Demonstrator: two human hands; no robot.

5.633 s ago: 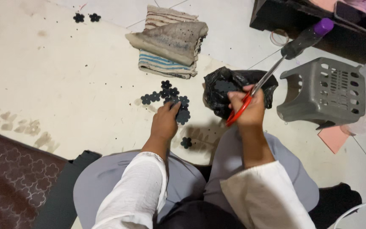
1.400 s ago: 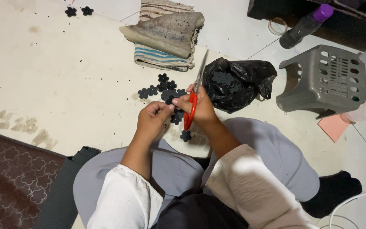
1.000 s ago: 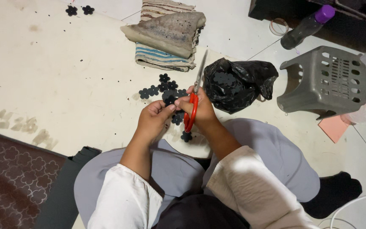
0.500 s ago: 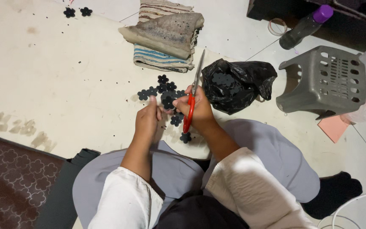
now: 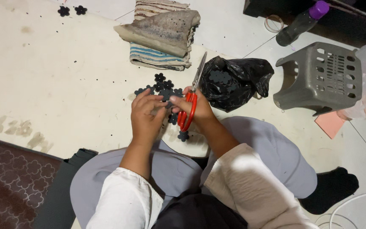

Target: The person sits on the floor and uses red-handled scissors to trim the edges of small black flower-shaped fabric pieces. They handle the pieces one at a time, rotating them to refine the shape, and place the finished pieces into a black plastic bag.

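Note:
My right hand (image 5: 196, 111) grips red-handled scissors (image 5: 190, 104), blades pointing up and away. Its fingertips also pinch a small black flower-shaped piece (image 5: 167, 96) together with the fingers of my left hand (image 5: 145, 114). Both hands meet just above my knees. On the floor right beyond them lies a cluster of black flower-shaped pieces (image 5: 161, 83), and one more flower piece (image 5: 183, 136) rests below the scissor handles. A crumpled black plastic bag (image 5: 234, 80) holding more flower pieces sits to the right of the scissors.
Folded striped cloths (image 5: 162, 32) lie ahead. A grey plastic stool (image 5: 320, 76) lies tipped at right, beside a dark bottle with a purple cap (image 5: 301, 22) and pink sheets (image 5: 330, 124). Two flower pieces (image 5: 72, 10) lie far left. A patterned rug (image 5: 9, 182) is at lower left.
Several seconds ago my right hand reached into the black bag with the scissors; it has come back to the left hand. Over the last second both hands stay together working the small piece.

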